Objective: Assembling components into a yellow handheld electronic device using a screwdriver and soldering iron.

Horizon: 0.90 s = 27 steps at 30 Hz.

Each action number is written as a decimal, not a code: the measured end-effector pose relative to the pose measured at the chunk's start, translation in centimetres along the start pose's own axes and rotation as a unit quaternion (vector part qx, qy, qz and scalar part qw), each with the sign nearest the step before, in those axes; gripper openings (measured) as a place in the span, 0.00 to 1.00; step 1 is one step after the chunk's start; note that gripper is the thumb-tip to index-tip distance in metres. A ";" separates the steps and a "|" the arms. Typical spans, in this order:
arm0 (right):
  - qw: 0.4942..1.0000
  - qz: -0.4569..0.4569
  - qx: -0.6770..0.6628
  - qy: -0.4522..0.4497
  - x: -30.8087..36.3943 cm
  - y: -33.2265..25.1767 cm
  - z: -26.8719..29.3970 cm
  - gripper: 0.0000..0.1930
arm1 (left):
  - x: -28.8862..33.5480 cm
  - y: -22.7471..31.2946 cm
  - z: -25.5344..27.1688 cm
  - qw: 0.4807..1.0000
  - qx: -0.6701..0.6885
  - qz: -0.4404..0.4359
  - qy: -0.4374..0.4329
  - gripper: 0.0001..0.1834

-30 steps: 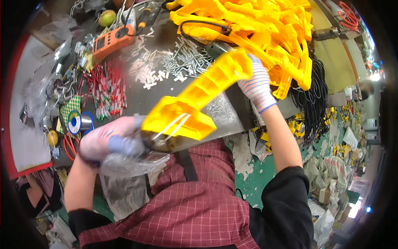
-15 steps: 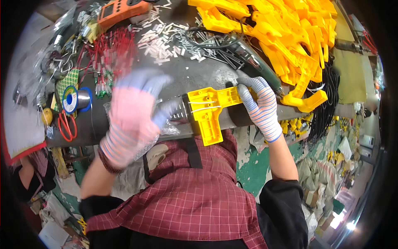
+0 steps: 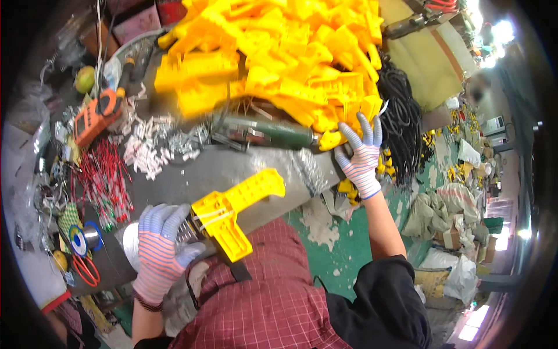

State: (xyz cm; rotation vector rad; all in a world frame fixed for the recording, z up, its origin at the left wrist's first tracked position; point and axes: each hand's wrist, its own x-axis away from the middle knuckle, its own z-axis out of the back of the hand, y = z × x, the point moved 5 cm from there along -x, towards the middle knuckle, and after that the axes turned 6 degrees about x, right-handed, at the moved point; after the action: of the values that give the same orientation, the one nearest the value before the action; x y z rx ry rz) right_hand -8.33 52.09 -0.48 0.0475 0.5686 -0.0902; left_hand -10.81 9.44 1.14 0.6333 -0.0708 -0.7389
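Blue-flanged spool (image 3: 84, 238) of shiny wire; thin red wires (image 3: 100, 174), tangled. Left hand (image 3: 160, 244), striped knit glove, fingers curled around dark cylindrical end of T-shaped yellow plastic housing (image 3: 224, 215) (ribbed inside, white strands across), near front edge of dark bench (image 3: 168, 189). Behind, smooth green power tool (image 3: 273, 131) beside heap of glossy yellow mouldings (image 3: 290, 55). Right hand (image 3: 361, 154), same knit, fingers spread wide at heap's edge; contact unclear. Rightmost, looped black cables (image 3: 401, 116).
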 end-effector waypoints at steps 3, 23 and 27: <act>0.998 0.047 0.044 0.016 -1.9 0.7 -1.1 0.29 | -5.6 1.5 1.8 0.997 -0.029 -0.054 0.037 0.36; 0.996 0.020 0.079 0.042 -22.5 7.2 -3.9 0.31 | -34.9 1.1 0.5 0.951 -0.255 0.112 0.135 0.41; 0.993 -0.006 0.075 -0.089 -22.4 5.1 -2.3 0.33 | -34.7 0.5 1.9 0.950 -0.239 0.182 0.086 0.45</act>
State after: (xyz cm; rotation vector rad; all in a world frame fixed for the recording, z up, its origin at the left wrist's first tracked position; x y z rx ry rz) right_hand -27.87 58.95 9.79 0.1804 0.3837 -0.1465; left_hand -36.88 31.20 8.37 0.2058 0.1480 -0.3183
